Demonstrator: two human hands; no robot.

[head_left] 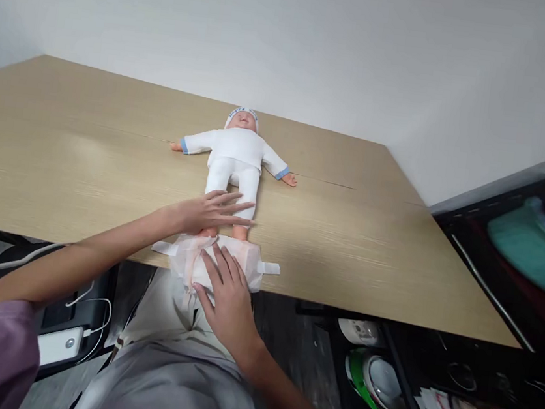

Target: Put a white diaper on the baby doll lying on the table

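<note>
A baby doll [237,154] in white clothes and a cap lies on its back on the wooden table [372,235], arms spread, feet toward me. My left hand [212,212] rests flat and open across the doll's lower legs. A white diaper [251,261] with side tabs lies unfolded at the table's near edge, just below the doll's feet. My right hand [226,291] lies flat on the diaper, fingers stretched out.
A white wall stands behind the table. A dark shelf unit [517,258] with a teal object [534,244] stands at the right. On the floor below are a green and white round object [375,380], a power strip [60,344] and white cables.
</note>
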